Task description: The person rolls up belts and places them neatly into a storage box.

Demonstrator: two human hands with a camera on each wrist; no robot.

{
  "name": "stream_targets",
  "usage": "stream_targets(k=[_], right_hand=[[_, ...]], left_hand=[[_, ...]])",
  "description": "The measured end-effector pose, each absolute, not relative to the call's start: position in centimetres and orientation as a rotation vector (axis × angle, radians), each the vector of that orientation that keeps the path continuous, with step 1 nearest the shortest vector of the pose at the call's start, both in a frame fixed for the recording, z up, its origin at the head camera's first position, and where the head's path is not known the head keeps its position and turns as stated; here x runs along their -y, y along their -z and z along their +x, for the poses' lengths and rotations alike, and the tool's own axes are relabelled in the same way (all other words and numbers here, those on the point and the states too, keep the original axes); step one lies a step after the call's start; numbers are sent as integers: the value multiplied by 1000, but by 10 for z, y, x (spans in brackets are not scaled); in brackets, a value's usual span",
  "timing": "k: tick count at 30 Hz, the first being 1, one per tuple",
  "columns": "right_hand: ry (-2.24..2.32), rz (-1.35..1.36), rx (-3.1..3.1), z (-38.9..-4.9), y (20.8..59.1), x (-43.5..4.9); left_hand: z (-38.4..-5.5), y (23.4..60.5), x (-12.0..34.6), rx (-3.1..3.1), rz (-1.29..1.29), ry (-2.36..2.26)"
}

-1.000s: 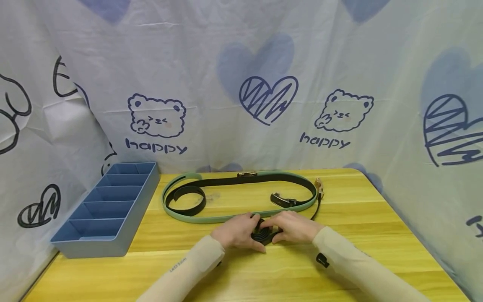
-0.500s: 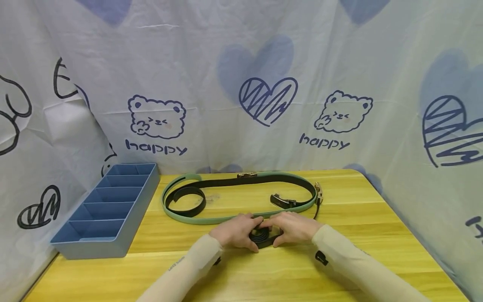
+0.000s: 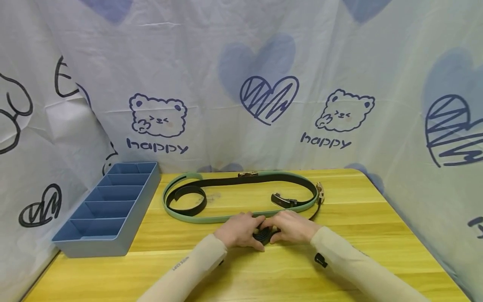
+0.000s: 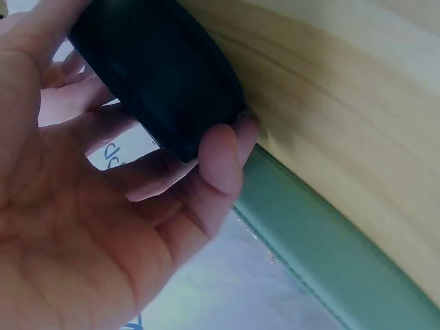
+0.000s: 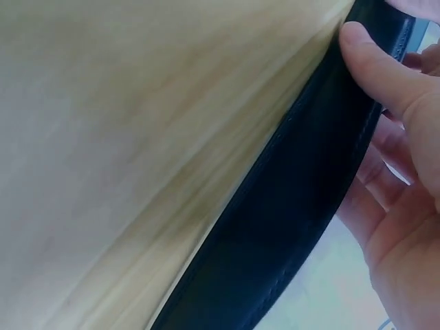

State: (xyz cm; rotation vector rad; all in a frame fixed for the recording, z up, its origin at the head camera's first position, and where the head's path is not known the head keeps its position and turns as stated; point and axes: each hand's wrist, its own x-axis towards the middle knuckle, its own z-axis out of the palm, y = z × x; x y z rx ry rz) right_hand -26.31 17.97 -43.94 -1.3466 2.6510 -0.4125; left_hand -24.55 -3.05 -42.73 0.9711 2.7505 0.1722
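A black belt (image 3: 262, 236) stands on its edge in a tight coil between my two hands at the middle of the table. My left hand (image 3: 238, 230) curls round the coil's left side, thumb in front and fingers behind. In the left wrist view the coil's smooth outer face (image 4: 161, 75) lies between thumb and fingers. From the right, my right hand (image 3: 293, 227) pinches the belt. The right wrist view has its thumb on the stitched strap (image 5: 275, 199) and the fingers behind. The loose strap passes behind my right hand towards a gold buckle (image 3: 320, 193).
Behind my hands a green belt (image 3: 215, 219) lies in a wide oval. Inside it is another black belt (image 3: 226, 182), one end curled, with a dark buckle (image 3: 281, 201). A blue divided box (image 3: 130, 224) stands at the left. A printed cloth (image 3: 211, 121) hangs behind the table (image 3: 271, 277).
Both hands stay on the coil with small finger movements. Since half a second ago the left hand has shifted slightly right, and the gap between coil and right hand has narrowed.
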Motion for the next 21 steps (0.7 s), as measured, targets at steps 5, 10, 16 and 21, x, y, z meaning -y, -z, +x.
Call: stream_targets(k=[5,10,16,21], right_hand=[[346,-1366,-2664,-263,440,-184],[341,-1377,-2671,-262,439,-184],[363,-1350,-2672,-262,438,-184],[311,-1359,-2683,-263,438,-186]], left_hand=[[-249,428,35,-2708,1003,-250],[-249,427,35,-2705,982,-236],[-247,431,31,-2765,909,-217],[-247,430,31,-2783,912,-177]])
